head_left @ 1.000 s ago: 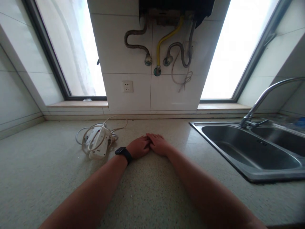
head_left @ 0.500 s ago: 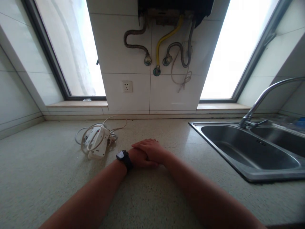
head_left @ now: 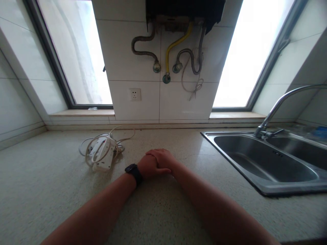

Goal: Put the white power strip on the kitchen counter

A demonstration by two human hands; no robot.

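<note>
White-tiled wall (head_left: 122,69) w/ thin dark grout lines stands btwn 2 tall windows, L (head_left: 76,54) & R (head_left: 245,64), both w/ dark-grey metal frames and pale sills. Daylight's v. bright thru both, R nearly blown out; rest of rm is dim. Black boxy wall unit (head_left: 185,10) is cut off up top, w/ yellow pipe (head_left: 167,58) & grey corrugated hoses (head_left: 143,52) below it. Sq. white socket (head_left: 135,94) sits lower, L of ctr. Speckled pale desk (head_left: 38,180) runs along wall; stainless-steel double-bowl sink (head_left: 286,189) w/ curved chrome faucet (head_left: 274,107) is set in on R.
</note>
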